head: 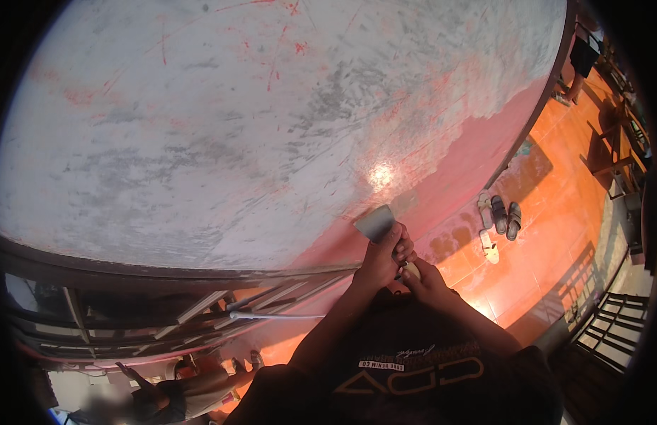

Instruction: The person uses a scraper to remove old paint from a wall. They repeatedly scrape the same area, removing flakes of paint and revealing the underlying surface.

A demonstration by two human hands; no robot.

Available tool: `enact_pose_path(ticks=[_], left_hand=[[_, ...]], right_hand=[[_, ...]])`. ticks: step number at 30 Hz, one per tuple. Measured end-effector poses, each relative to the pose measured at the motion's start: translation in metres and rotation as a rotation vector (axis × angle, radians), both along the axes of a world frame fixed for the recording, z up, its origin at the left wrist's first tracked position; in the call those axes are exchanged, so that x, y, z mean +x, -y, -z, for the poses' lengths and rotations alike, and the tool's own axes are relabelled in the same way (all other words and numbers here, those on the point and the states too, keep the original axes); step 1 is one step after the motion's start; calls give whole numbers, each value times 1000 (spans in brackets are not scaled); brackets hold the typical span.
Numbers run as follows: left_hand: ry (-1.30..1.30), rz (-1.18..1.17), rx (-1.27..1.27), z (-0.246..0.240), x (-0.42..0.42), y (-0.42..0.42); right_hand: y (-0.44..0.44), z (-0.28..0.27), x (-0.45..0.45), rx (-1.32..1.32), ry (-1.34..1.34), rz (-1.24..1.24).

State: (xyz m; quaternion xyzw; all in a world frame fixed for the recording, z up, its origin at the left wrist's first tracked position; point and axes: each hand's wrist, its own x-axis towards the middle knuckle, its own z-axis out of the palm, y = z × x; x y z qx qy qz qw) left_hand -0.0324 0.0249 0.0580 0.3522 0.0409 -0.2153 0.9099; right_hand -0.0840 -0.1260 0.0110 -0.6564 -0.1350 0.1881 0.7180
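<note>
My left hand (381, 260) grips a putty knife with a broad metal blade (376, 223), its thumb against the blade's lower part. The blade's edge points up toward the wall; whether it touches cannot be told. Just beside it, my right hand (426, 282) is closed around a pale yellow handle (412, 270). I cannot tell whether that handle belongs to the same knife or to another tool. Behind the blade, the wall (243, 138) has a whitish, grey-smeared coat with red scratches. Along its lower edge runs a bare pink painted strip (461, 154).
Several sandals (499, 214) lie on the orange tiled floor (562, 212) at right. Louvred windows (121, 308) line the left, with a white rod (275, 316) near them. One person (196, 388) stands at lower left, another (580, 58) at upper right, near a wooden frame (615, 154).
</note>
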Motion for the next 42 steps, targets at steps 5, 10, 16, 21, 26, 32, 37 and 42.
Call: enact_pose_path(ticks=[5, 10, 16, 21, 26, 32, 37, 42], left_hand=[[-21, 7, 62, -3, 6, 9], [-59, -20, 73, 2, 10, 9], [-40, -28, 72, 1, 12, 5], [-101, -39, 85, 10, 9, 8], [-109, -62, 103, 6, 12, 10], [-104, -55, 149, 8, 13, 8], [-94, -78, 180, 8, 10, 5], [51, -101, 227, -20, 21, -3]], right_hand=[[-4, 2, 1, 17, 43, 73], [-6, 10, 5, -27, 95, 87], [-11, 3, 7, -69, 110, 124], [-6, 12, 7, -118, 60, 73], [-5, 12, 8, -138, 66, 59], [-13, 27, 7, -63, 118, 110], [-15, 13, 6, -30, -22, 70], [-29, -10, 29, 97, 30, 54]])
